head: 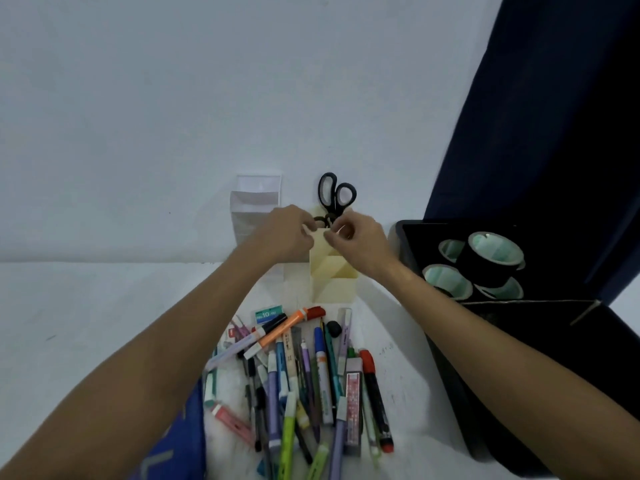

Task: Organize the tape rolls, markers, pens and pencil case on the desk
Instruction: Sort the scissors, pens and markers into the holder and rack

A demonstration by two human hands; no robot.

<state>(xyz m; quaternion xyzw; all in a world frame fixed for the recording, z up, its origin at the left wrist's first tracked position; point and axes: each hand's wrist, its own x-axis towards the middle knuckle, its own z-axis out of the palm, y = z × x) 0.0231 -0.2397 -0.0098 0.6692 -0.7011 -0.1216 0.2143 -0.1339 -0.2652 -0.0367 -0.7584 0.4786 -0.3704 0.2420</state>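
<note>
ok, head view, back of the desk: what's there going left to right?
Clear holder → left hand → black scissors → right hand → black box holding the tape rolls.

**Legible text: one staple box label**

Only one marking can be read. On a small teal and white box (269, 314), lying on the white desk just below the centre of the frame at the far edge of the heap of pens and markers, "No.10" is printed in pale characters. Smaller characters beside it are too blurred to be made out. Printing is also carried by a red-patterned flat case (353, 393) in the lower centre and by several pen barrels, but none of it can be deciphered.
</note>
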